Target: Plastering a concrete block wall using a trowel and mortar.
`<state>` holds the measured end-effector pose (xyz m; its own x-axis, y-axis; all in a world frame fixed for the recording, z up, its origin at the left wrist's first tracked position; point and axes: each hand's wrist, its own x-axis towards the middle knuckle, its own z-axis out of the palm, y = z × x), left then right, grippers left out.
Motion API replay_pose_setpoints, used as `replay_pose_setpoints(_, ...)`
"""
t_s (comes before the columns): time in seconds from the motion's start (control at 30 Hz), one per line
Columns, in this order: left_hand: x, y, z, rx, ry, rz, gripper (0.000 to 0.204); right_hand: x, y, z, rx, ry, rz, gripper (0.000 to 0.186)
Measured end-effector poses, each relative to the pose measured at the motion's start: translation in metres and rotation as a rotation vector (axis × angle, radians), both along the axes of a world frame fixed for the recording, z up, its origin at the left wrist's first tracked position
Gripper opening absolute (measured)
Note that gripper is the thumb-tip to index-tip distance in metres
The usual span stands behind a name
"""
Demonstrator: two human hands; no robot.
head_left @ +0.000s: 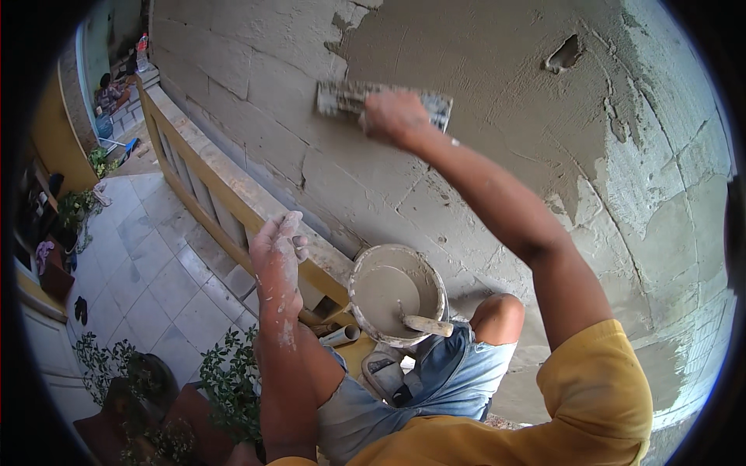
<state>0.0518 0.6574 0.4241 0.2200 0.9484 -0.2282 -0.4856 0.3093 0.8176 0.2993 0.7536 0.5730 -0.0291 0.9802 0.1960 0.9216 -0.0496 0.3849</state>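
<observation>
My right hand (395, 118) grips a plaster-caked flat trowel (336, 99) against the block wall (249, 147), at the edge of a darker patch of wet grey plaster (497, 78). My left hand (277, 250), smeared with pale plaster, is raised beside the railing ledge with fingers loosely bent apart and nothing visible in it. Below and right of it stands a bucket (359, 276) of grey mix, with a wooden-handled tool (427, 326) lying across its near rim.
A yellow railing (175, 171) runs along the left, above a tiled floor (151, 248). Potted plants (229, 369) sit at lower left and a pipe (339, 336) lies beside the bucket. Another person (110, 97) is at the far upper left, near steps and a bottle.
</observation>
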Motion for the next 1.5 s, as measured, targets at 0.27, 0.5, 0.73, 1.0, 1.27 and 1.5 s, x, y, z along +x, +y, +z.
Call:
replay_pose_setpoints(0.27, -0.011, 0.01, -0.019, -0.046, -0.018, 0.015, 0.02, -0.003, -0.119, 0.063, 0.098, -0.205, -0.164, 0.052)
replay_pose_setpoints(0.5, -0.02, 0.006, -0.01, -0.031, -0.01, 0.033, 0.02, 0.114, -0.201, 0.332, 0.975, 0.039, -0.15, 0.038)
replay_pose_setpoints(0.73, -0.018, 0.006, -0.013, -0.073, 0.06, 0.06, 0.022, 0.066, -0.17, 0.189, 0.471, -0.019, -0.255, 0.055)
replay_pose_setpoints(1.0, -0.016, 0.009, -0.011, -0.046, 0.021, 0.049, 0.024, 0.056, -0.202, 0.01, 0.074, -0.009, -0.358, 0.053)
replay_pose_setpoints(1.27, -0.035, 0.008, -0.015, -0.084, 0.032, 0.077, 0.018, 0.067, -0.265, -0.036, 0.059, -0.04, -0.268, 0.049)
replay_pose_setpoints(1.5, -0.031, 0.009, -0.013, -0.055, -0.009, 0.056, 0.019, 0.09, -0.287, 0.167, 0.902, 0.04, -0.377, 0.049)
